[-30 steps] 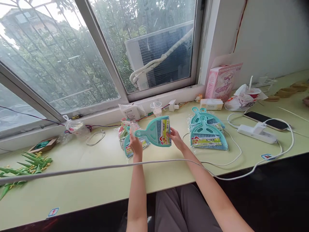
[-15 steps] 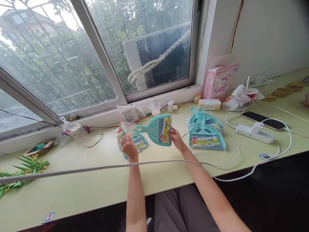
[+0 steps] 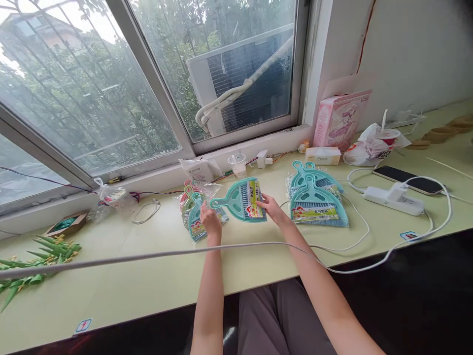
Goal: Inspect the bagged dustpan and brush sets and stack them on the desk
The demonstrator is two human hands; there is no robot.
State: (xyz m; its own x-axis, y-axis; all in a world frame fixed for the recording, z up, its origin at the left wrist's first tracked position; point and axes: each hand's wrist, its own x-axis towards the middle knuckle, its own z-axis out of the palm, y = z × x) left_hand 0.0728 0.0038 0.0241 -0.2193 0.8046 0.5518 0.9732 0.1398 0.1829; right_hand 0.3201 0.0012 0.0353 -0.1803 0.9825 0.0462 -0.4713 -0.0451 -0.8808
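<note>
1. Step in hand, I'd say: handling one dustpan [image 3: 231,198], held between the two piles above the worktop [image 3: 140,276], handle pointing left, label [image 3: 254,197] facing up at the camera.
2. Hands: right hand [image 3: 273,208] is gripping its wide end, at the brush [image 3: 244,195] side. Left hand [image 3: 211,221] has its fingers curled right by the handle ring; can't tell if it's pinching it.
3. Next move, imo, calls for a steady right grip plus a sure left hold on the handle.
4. Counting dustpans: one held, three in the right pile [image 3: 314,212], at least three in the left pile [image 3: 194,215] (overlap, so no promises).
5. Also one phone [image 3: 406,178], one power strip [image 3: 384,201].
</note>
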